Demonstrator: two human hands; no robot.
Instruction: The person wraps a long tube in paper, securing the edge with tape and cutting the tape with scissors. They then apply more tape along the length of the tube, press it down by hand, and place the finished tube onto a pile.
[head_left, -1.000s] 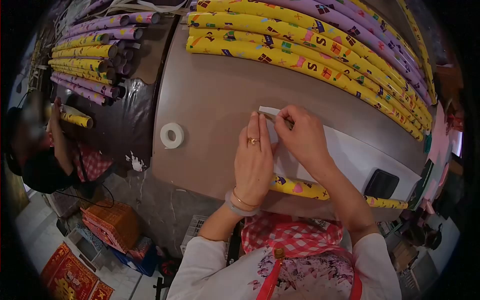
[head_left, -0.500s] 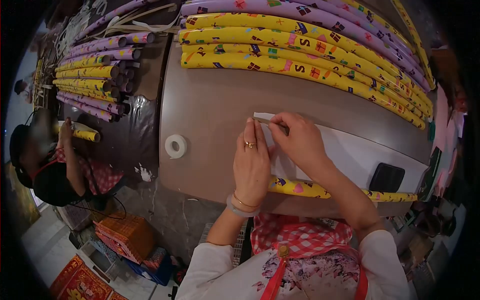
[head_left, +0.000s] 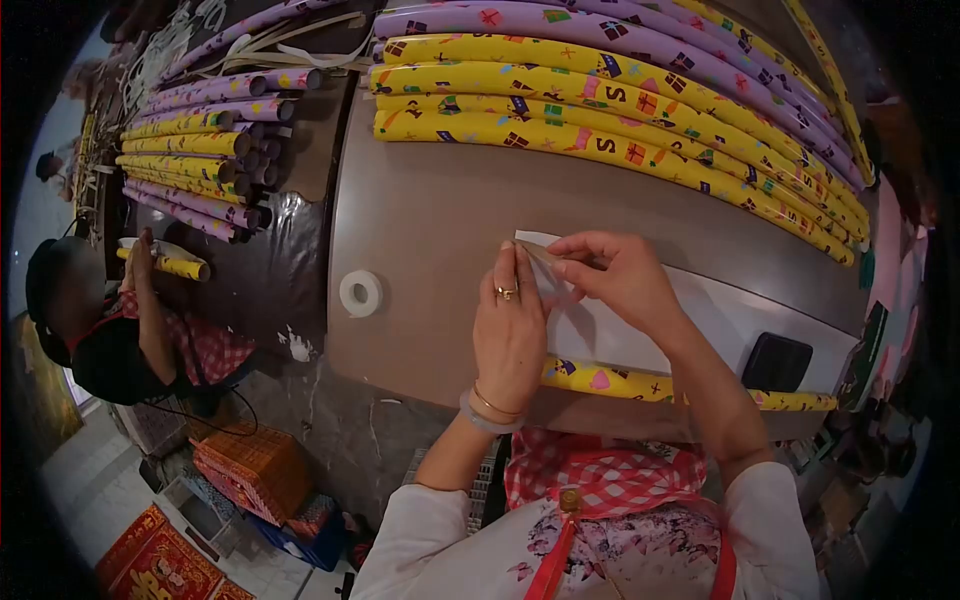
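Note:
My left hand, with a ring and bangles on it, lies with fingers stretched out over the left end of a white-backed sheet of wrapping paper. Its fingertips press near the sheet's upper left corner. My right hand is closed in a pinch on a thin, pale strip that slants up from those fingertips. Whether the strip is tape or the paper's own edge, I cannot tell. Along the near side, the paper's yellow printed part is rolled up. A black phone rests on the sheet's right part.
A white tape roll lies left on the table. Yellow and purple wrapping-paper rolls line the back. More rolls are stacked at left, where another person holds a yellow roll. Below them stands an orange crate.
My right hand has drawn slightly right and down, and more of the thin strip shows between the hands. My left hand stays on the paper. The whole view has shifted a little.

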